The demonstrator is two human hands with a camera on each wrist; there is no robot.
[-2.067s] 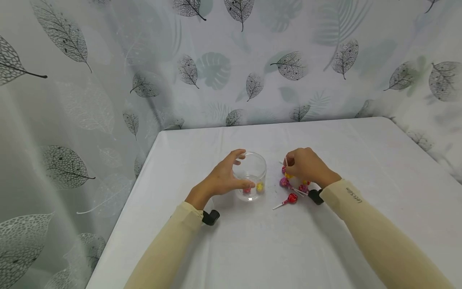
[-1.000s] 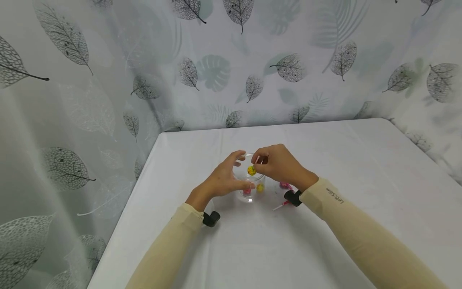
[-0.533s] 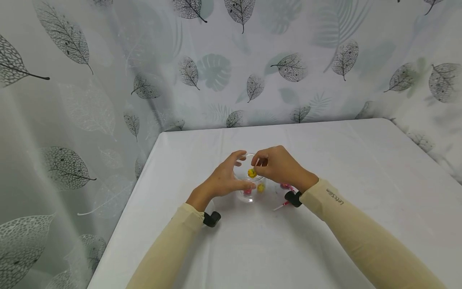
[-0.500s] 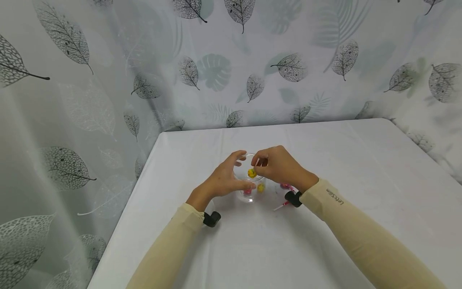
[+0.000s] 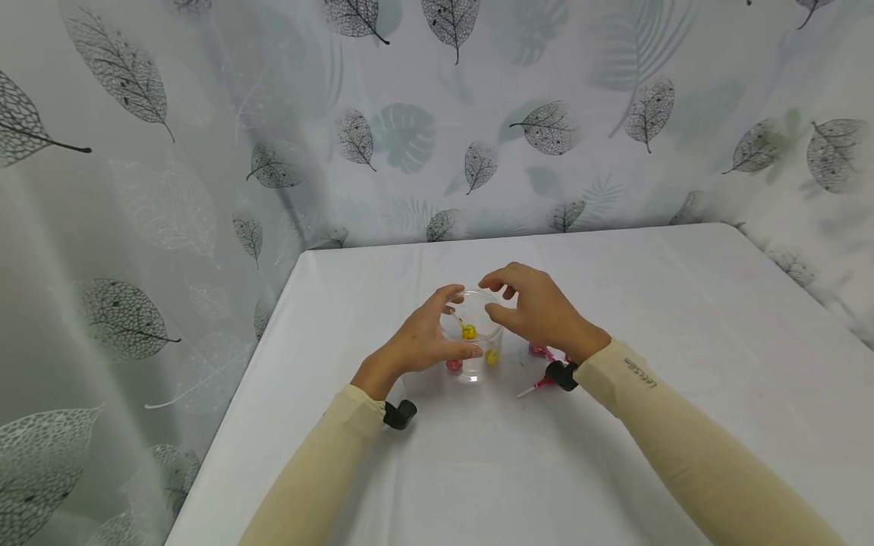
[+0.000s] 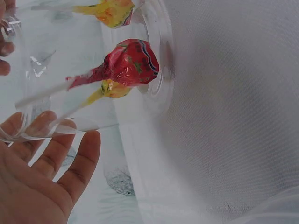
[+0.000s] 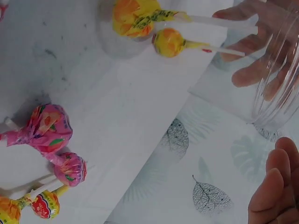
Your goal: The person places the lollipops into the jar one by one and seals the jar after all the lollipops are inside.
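My left hand [image 5: 426,334] holds a clear jar [image 5: 473,374], thumb across the front and fingers round the back near the rim. Inside lean a red lollipop [image 6: 133,63] and two yellow lollipops [image 7: 135,16], sticks up towards the mouth. One yellow lollipop [image 5: 468,331] appears higher in the head view. Over the jar's right rim hovers my right hand [image 5: 536,307], thumb and fingers spread apart with nothing between them. Beside the jar lie pink lollipops [image 7: 50,127] and yellow lollipops [image 7: 46,204], partly hidden under my right wrist in the head view.
A red lollipop [image 5: 542,383] lies nearer the front, its white stick pointing left. The white cloth-covered table [image 5: 451,470] reaches back to a leaf-print curtain [image 5: 410,182], which also hangs along the left side.
My right hand brought a yellow lollipop left from the pile to over the jar, then let it go inside. The red lollipop in the jar has shifted left. My left hand stayed put.
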